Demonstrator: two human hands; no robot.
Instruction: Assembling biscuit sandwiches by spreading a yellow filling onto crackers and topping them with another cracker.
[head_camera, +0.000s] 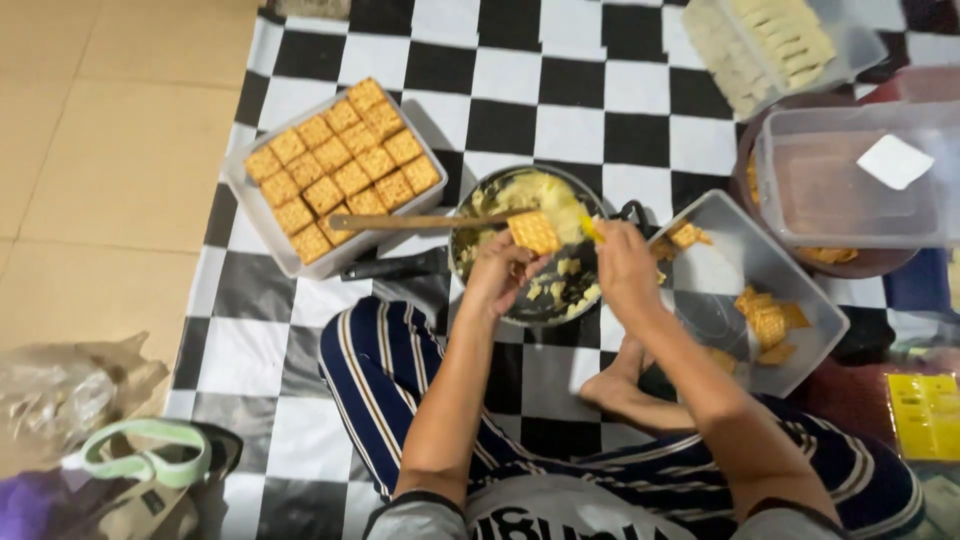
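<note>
My one camera sits on my head, facing steeply down. It looks closely over my lap onto the checkered mat (570, 110).

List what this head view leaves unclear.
- Small yellow tool in right hand: mostly covered by the hand, kind unclear.
- Pan filling: blurred, unidentifiable.
- Top tray: cut by the frame edge.
- Left hand holds a cracker; its underside is hidden.

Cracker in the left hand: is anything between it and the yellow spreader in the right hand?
Nothing visible. The cracker sits in the left hand over the pan, and the right hand holds the yellow spreader right beside it.
</note>
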